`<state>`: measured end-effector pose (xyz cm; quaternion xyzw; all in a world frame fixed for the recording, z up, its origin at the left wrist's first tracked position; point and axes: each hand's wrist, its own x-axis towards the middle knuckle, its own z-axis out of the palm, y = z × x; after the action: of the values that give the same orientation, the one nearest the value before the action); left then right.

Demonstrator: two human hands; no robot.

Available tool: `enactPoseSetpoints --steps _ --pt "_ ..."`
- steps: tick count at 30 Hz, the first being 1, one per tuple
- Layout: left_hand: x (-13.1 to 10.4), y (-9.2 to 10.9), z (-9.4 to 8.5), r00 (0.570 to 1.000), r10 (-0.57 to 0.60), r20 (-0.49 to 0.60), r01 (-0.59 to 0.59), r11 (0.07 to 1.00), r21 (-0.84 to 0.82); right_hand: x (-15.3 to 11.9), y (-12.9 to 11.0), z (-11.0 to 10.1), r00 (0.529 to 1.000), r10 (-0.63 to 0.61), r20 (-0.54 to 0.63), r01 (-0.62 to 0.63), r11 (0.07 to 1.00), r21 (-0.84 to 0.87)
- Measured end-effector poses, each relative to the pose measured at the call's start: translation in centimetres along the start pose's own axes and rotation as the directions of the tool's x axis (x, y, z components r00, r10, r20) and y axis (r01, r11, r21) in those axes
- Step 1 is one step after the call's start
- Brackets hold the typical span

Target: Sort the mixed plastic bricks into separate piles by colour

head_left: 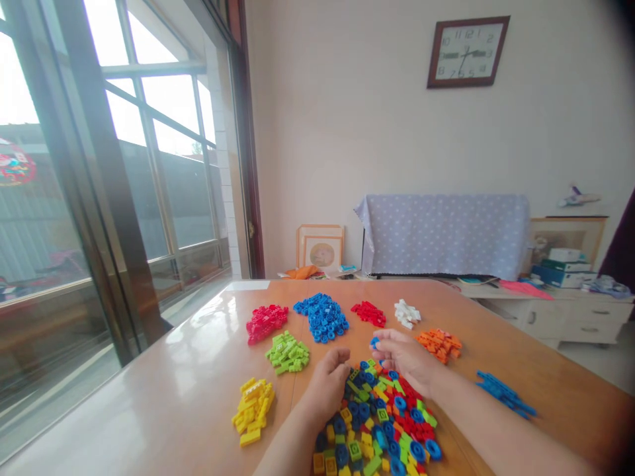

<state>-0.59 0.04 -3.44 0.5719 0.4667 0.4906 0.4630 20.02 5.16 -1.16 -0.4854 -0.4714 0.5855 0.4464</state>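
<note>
Between the thumb and fingertips of my right hand (407,357) is a small blue round brick (374,342), raised above the table. My left hand (328,382) hovers at the left edge of a mixed pile of toy bricks (380,423), its fingers loosely bent and apart, with nothing visible in them. Blue wheel-like rounds, red, yellow and lime green bricks make up this pile; my forearms flank it. Beyond my hands lies a heap of blue round bricks (322,317). Lime green bricks (288,352) and yellow bricks (253,410) are heaped left of my left hand.
Around the wooden table (188,396) lie pinkish-red bricks (266,322), red bricks (368,313), white bricks (407,313), orange bricks (439,345) and long blue pieces (506,395). A glass window stands left; a cloth-covered object (446,235) and a white cabinet (570,324) stand behind.
</note>
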Motion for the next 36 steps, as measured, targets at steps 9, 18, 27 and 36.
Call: enactPoseSetpoints --steps 9,18,27,36 --pt "0.4 0.2 -0.5 0.996 -0.018 -0.084 0.016 0.999 -0.029 7.4 -0.8 3.5 0.999 0.034 -0.033 -0.035 0.999 -0.012" --pt "1.8 -2.2 -0.5 0.989 -0.055 -0.139 0.037 0.991 -0.127 12.6 -0.9 7.4 0.997 0.049 -0.054 -0.048 0.998 0.031" --pt "1.6 -2.1 -0.5 0.984 -0.091 -0.152 0.073 0.991 -0.116 12.5 -1.2 7.9 0.998 0.059 -0.031 -0.058 0.998 0.038" --pt "0.7 -0.5 -0.4 0.984 -0.079 -0.158 0.058 0.989 -0.134 6.2 -2.5 4.1 0.999 -0.036 0.021 0.037 0.999 -0.035"
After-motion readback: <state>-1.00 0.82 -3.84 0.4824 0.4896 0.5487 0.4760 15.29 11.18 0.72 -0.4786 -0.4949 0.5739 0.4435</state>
